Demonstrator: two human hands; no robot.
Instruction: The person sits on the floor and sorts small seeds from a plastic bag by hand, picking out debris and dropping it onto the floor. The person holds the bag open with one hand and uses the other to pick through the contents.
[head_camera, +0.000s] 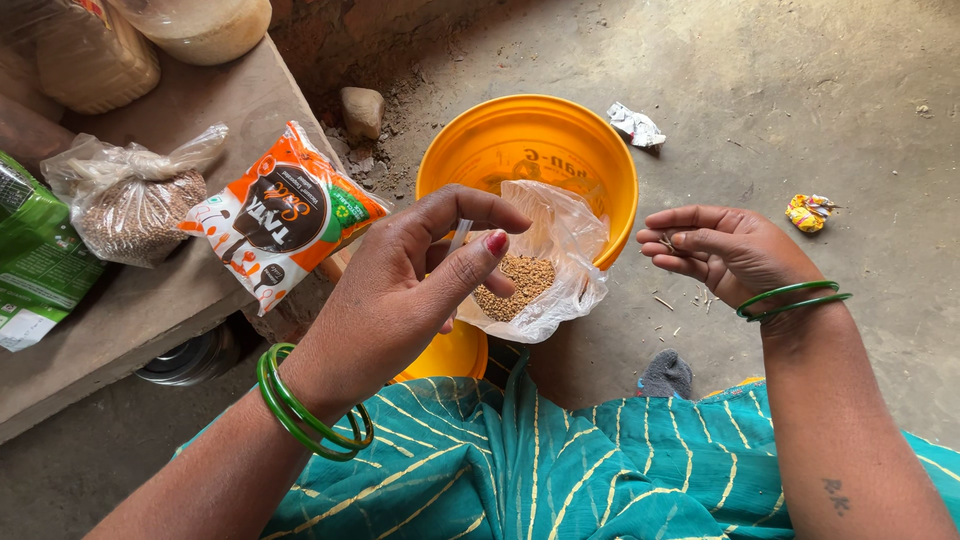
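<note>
Sitting w/ a yellow bucket (590, 160) on the dusty floor, the person works over it. Left hand (420, 285) pinches the rim of a clear plastic bag (565, 245) of brown seeds (520, 285), held above the bucket's near edge. Right hand (725, 250) is loosely curled, fingertips nipping small bits of chaff, apart from the bag. Judging by the seeds left, sorting's only partway; bucket looks empty.
</note>
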